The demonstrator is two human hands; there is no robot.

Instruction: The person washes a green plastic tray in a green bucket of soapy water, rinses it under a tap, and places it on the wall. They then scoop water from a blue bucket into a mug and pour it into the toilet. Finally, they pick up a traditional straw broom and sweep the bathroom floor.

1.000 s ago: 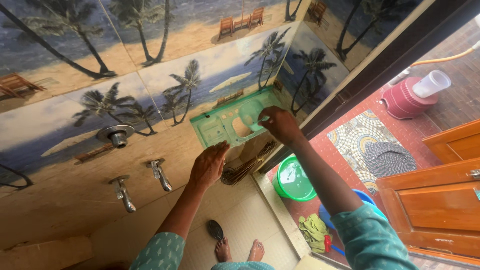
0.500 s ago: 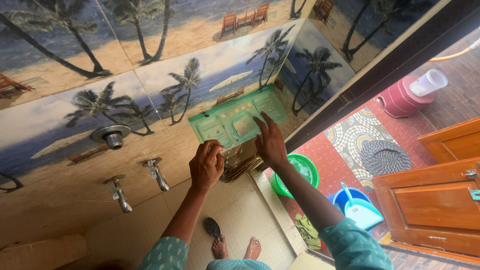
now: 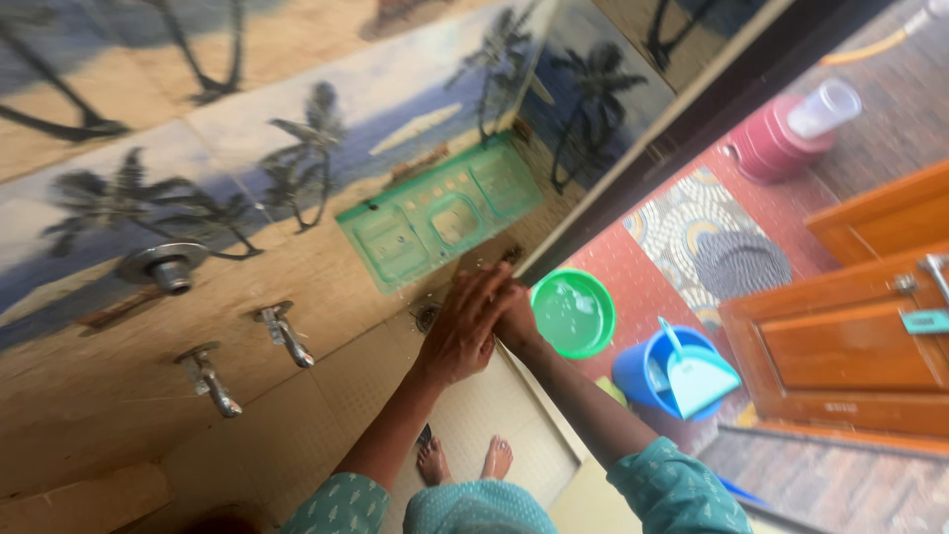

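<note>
Below the green wall shelf [image 3: 440, 220], left hand [image 3: 463, 328] pressed against right hand [image 3: 516, 318], fingers extended and narrow, holding nothing visible, two taps [image 3: 247, 356] on tiled wall left, green basin [image 3: 573, 312] just beside right hand, blue bucket [image 3: 643, 371] near.

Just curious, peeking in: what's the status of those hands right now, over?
Left hand and right hand pressed together, nothing visibly held. Both just below the green wall panel, not touching it. Green basin beside them, taps off left.
</note>
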